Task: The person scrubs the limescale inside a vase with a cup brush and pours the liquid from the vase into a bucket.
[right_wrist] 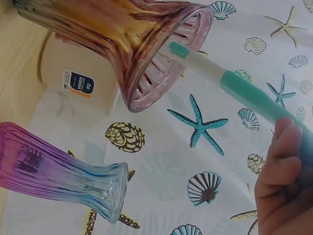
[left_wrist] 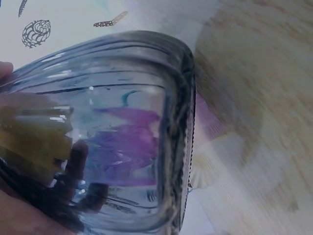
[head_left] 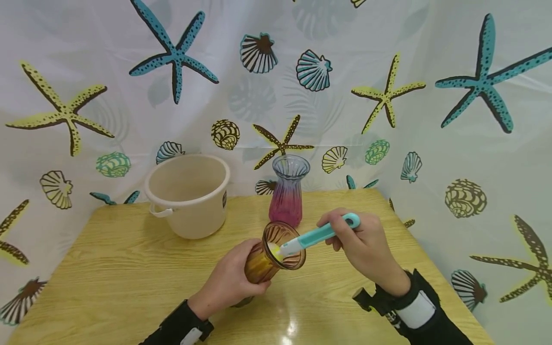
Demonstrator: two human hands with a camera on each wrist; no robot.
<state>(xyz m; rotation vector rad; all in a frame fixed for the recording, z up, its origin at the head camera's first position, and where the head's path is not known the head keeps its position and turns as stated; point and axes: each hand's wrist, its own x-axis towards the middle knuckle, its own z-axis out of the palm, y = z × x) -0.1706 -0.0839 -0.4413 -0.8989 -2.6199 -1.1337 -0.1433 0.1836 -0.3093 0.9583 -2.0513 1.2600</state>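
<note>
My left hand (head_left: 228,278) grips an amber glass vase (head_left: 258,266) around its body, tilted with its flared mouth toward the right. In the left wrist view the thick, clear base of the vase (left_wrist: 132,68) fills much of the picture. A teal-and-white handle of a bottle brush (head_left: 321,235) slants into the mouth, held by my right hand (head_left: 364,244) near its looped end. Something yellow and white shows at the brush's inner end; the glass partly hides its head. In the right wrist view, fingers (right_wrist: 283,166) wrap around the handle.
A second vase (head_left: 288,201), pink below and blue above, stands upright just behind the amber one. To the left, a cream bucket (head_left: 196,218) with a handle stands near the back of the wooden table (head_left: 129,278). A shell-and-starfish curtain (head_left: 340,115) hangs behind and beside the table.
</note>
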